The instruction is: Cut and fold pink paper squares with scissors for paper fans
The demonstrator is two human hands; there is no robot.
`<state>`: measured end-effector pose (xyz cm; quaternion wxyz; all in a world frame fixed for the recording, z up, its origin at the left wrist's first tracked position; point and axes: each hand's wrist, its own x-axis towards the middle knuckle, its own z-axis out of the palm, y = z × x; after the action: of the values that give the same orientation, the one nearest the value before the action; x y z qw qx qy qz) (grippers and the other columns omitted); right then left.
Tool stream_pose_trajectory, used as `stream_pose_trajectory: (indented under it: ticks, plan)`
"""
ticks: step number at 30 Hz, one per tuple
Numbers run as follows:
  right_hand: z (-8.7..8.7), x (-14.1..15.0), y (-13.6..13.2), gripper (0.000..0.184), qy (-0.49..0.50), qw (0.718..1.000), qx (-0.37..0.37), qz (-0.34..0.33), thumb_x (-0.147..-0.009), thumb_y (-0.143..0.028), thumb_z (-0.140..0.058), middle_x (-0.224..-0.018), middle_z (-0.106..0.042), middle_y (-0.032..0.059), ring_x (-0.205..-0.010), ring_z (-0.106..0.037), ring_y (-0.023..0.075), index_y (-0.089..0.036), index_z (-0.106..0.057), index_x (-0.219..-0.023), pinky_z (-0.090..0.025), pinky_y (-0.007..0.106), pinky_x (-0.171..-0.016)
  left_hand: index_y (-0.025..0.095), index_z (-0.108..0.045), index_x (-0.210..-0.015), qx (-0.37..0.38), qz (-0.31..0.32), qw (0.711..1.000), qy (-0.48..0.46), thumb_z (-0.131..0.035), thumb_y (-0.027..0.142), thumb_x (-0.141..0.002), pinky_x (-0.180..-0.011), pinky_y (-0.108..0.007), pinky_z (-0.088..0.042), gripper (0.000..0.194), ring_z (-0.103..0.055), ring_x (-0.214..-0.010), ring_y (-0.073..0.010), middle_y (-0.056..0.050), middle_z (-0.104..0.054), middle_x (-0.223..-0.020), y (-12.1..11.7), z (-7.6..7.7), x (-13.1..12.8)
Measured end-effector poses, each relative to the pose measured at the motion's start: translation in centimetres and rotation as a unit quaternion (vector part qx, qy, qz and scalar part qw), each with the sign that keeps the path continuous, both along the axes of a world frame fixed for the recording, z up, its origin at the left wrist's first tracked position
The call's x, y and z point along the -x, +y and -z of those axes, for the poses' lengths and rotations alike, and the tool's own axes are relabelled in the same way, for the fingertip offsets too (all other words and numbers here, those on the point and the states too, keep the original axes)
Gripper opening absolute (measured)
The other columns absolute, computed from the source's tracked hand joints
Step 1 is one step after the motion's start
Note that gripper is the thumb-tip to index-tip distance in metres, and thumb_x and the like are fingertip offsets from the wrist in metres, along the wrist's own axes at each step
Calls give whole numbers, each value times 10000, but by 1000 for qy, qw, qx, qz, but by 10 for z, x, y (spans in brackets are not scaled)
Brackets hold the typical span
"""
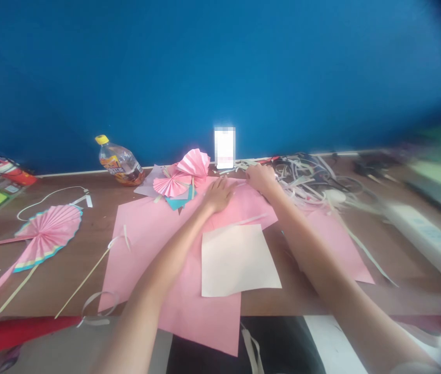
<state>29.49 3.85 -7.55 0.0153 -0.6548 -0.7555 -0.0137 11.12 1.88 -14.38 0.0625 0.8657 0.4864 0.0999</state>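
My left hand (219, 195) flat on pink paper (243, 202), right hand (261, 179) curled, any pinch I can't tell, white sheet (239, 259) nearer.

bottle (125, 160): is sitting close to the wall (158, 78), wearing a yellow cap (102, 139)
phone (225, 149): is standing upright by the wall, glowing white
power strip (425, 235): is lying toward the right side of the bench (95, 200)
wall: is stretching blue behind the bench

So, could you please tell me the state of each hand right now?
Left hand: open, palm down on pink paper.
Right hand: curled; whether it holds anything cannot be told.
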Motion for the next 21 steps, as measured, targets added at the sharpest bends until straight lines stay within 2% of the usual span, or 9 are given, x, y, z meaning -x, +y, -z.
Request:
stream_pose_trajectory:
  ticks: [5,10,21]
  plan:
    - [3,-2,-1,232,1,1000,5,2,-838,-171,-499,-1022,-678,140,-957,-626,275,-177,-690,-970,-432,365,-843,356,-342,-1444,3,0,1000,5,-242,422,-969,-1159,-460,-185,490,-150,-1458,-266,-18,-222,-1573,0,-1,0]
    - [9,-6,3,205,19,1000,-1,-4,-830,-179,-509,-985,-685,117,-945,-624,258,-202,-698,-906,-407,374,-896,349,-366,-1435,7,2,1000,0,-251,422,-964,-1161,-462,-171,491,-155,-1455,-292,-48,-203,-1577,2,1,1]
    - [6,-5,1,220,23,1000,3,5,-825,-214,-510,-1030,-676,114,-943,-635,284,-223,-699,-937,-447,385,-833,353,-406,-1407,2,5,1000,-5,-234,434,-969,-1151,-467,-186,478,-165,-1452,-277,-34,-249,-1560,-1,-1,0]
